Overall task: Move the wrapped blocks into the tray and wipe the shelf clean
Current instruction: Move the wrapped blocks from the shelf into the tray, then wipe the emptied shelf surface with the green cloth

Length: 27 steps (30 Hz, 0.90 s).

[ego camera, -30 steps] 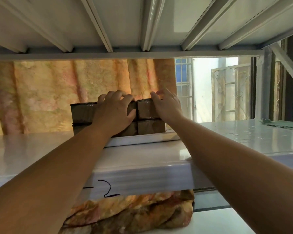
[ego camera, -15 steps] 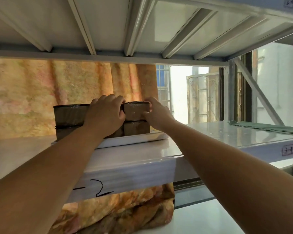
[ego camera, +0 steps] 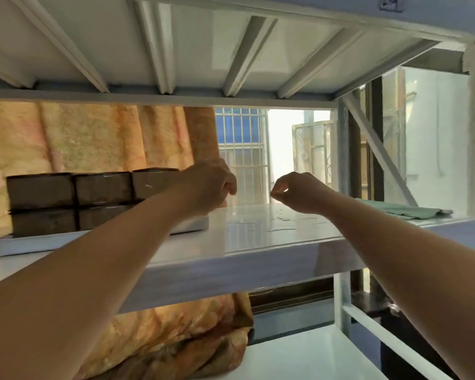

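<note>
Wrapped blocks (ego camera: 102, 187) — five visible, two rows | tray (ego camera: 39, 244) — one | cloth (ego camera: 401, 211) — one

White glossy shelf (ego camera: 258, 244), viewed from just below its front edge. Left of the left hand (ego camera: 206, 185), a shallow white tray (ego camera: 39, 244) flat on the shelf, stacked with wrapped blocks (ego camera: 102, 187). Beneath the right hand (ego camera: 296, 192), scattered water drops (ego camera: 280, 221). Further right, a crumpled green cloth (ego camera: 403, 211).
</note>
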Tool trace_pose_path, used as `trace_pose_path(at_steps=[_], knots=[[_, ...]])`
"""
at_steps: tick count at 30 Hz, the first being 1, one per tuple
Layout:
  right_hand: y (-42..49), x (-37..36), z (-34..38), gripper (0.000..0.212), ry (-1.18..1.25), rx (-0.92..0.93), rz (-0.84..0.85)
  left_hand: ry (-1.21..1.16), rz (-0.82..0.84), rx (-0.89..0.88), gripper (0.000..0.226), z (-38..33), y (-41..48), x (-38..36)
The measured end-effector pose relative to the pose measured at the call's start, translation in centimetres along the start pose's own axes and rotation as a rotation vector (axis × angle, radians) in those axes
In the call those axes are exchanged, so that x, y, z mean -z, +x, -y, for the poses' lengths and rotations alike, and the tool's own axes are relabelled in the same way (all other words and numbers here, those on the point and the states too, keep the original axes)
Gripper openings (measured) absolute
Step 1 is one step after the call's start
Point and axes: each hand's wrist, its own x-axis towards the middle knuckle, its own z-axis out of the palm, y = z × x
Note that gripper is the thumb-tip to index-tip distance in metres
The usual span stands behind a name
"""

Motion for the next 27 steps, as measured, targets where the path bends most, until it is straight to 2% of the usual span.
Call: trace_pose_path(at_steps=[3,7,10,11,15,19,24,27], knots=[[-0.1,1.3,-5.2,0.033,-0.056,-0.014,0.033,-0.090,0.077,-0.019,0.026,-4.9,3.4,-2.2],[-0.2,3.2,-12.6,0.033,-0.205,-0.144,0.021,-0.076,0.142,-0.002,0.026,-10.3,6.7,-5.8],[0.0,4.3,-16.8,0.022,-0.226,-0.182,0.154,-0.034,0.224,0.051,0.028,-12.7,8.5,-8.0],[0.1,4.5,-17.9,0.027,-0.197,-0.182,0.204,-0.047,0.234,0.070,0.028,-13.2,9.0,-8.4],[0.3,4.5,-21.0,0.038,-0.136,-0.142,0.349,-0.062,0.172,0.161,0.025,-13.0,9.3,-9.4],[1.1,3.3,-23.2,0.040,-0.039,-0.142,0.332,-0.081,0.121,0.250,0.036,-11.7,8.7,-10.1],[0.2,2.4,-22.6,0.049,0.034,-0.180,0.600,-0.082,0.041,0.291,0.032,-11.8,9.0,-10.2],[0.2,2.6,-22.5,0.051,0.029,-0.228,0.632,-0.108,0.037,0.278,0.031,-11.8,8.9,-10.2]])
